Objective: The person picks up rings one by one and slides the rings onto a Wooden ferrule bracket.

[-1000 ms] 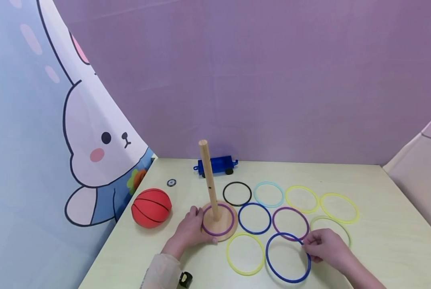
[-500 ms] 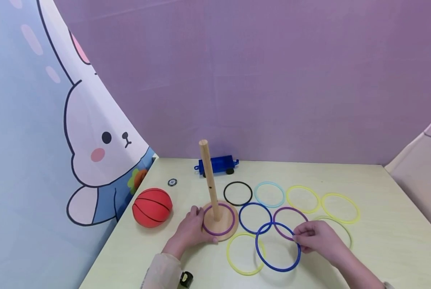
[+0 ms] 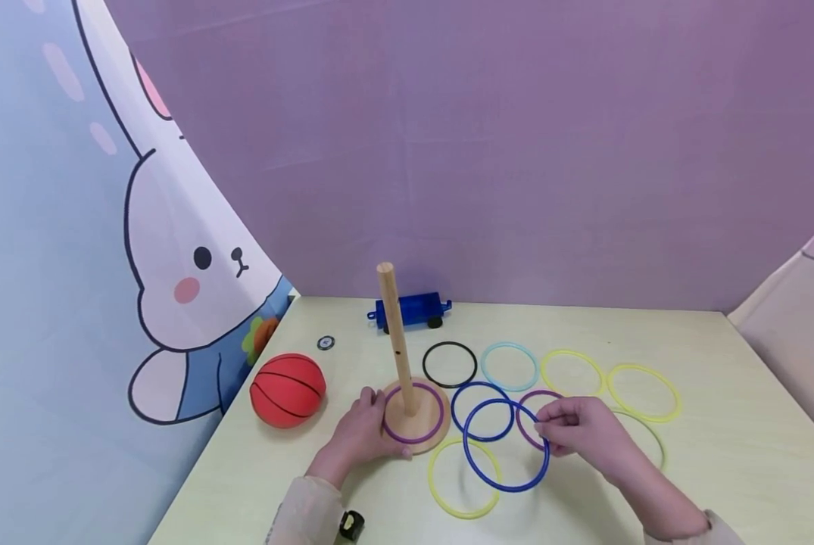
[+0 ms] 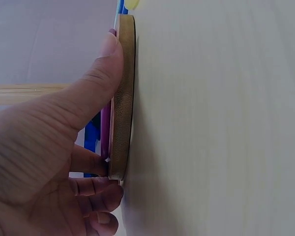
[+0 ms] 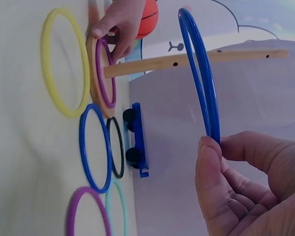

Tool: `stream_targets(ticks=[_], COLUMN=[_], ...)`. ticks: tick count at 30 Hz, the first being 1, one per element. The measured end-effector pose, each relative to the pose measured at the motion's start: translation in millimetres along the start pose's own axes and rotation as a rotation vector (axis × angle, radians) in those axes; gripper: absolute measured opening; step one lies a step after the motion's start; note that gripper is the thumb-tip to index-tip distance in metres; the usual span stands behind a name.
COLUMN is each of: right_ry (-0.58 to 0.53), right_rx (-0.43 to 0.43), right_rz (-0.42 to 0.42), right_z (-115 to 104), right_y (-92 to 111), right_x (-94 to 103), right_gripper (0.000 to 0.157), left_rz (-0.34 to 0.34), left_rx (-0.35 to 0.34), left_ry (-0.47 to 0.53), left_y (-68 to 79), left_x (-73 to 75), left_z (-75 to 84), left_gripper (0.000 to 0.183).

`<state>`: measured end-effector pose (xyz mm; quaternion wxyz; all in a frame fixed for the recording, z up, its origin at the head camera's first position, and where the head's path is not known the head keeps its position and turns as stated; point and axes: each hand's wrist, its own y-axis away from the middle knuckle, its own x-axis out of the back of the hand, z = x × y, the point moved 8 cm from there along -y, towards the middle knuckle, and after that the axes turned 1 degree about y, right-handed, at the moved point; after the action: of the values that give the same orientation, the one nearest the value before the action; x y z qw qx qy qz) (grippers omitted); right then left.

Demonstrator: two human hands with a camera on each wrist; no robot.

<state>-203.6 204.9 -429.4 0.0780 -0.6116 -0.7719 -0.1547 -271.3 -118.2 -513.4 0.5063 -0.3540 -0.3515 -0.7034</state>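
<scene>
A wooden ring-toss stand (image 3: 396, 333) has an upright post on a round base, with a purple ring (image 3: 441, 415) lying around the post's foot. My left hand (image 3: 360, 437) grips the left edge of the base (image 4: 123, 108); in the left wrist view its thumb presses one part of the rim and its fingers curl at another. Thumb and forefinger of my right hand (image 3: 587, 435) pinch a blue ring (image 5: 214, 108) by its edge. That ring is tilted in the air, right of the stand, above a yellow ring (image 3: 431, 478) and a second blue ring (image 3: 478, 384).
Black (image 3: 450, 344), light blue (image 3: 509, 344), purple (image 3: 540, 392), yellow (image 3: 572, 352) and yellow-green (image 3: 664, 453) rings lie on the table. A red ball (image 3: 288, 390) sits left, a blue toy wagon (image 3: 413, 310) behind. A small round disc (image 3: 325, 343) and black object (image 3: 351, 525) lie nearby.
My right hand has carried the blue ring left and away from me, from over the table's right part toward the stand. The left hand stays on the base.
</scene>
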Motion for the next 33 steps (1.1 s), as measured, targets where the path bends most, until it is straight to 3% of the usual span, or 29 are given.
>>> stream_targets(ticks=[14,22,33], right_ry=[0.003,-0.001,0.021], right_rx=[0.089,0.099,0.157], right_rz=[0.000,-0.001,0.008], right_z=[-42,-58,-97], right_y=[-7,-12,-17], right_x=[-12.8,-19.3,-31.0], right_gripper=[0.024,0.022,0.021], left_rz=[0.007,-0.001,-0.003], left_rx=[-0.006,-0.003,-0.018], left_ry=[0.004,0.018,-0.003], left_y=[3.2,5.1,4.6], left_x=[1.3,1.9,2.2], left_z=[1.7,2.9,3.6], left_gripper=[0.120,0.117,0.121])
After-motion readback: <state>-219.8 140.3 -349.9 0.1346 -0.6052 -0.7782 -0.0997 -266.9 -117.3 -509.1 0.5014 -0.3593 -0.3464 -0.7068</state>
